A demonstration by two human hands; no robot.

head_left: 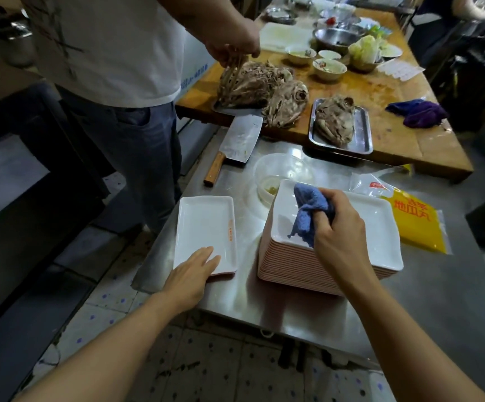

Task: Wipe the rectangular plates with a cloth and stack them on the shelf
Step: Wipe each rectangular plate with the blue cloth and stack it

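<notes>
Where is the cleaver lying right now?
In the head view, the cleaver lies left of centre on the steel table, its blade tip over the wooden board's edge, beside the clear plastic bowl.

One blue cloth (312, 214); one cleaver (234, 146); one yellow packet (412, 219); one steel tray (340, 127); one purple rag (418, 111).

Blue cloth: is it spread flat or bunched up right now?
Bunched. The right hand grips the blue cloth in a wad, a loose end trailing onto the top plate of the stack.

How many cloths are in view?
2: a blue cloth gripped by the right hand over the plate stack; a purple cloth on the wooden table.
</notes>
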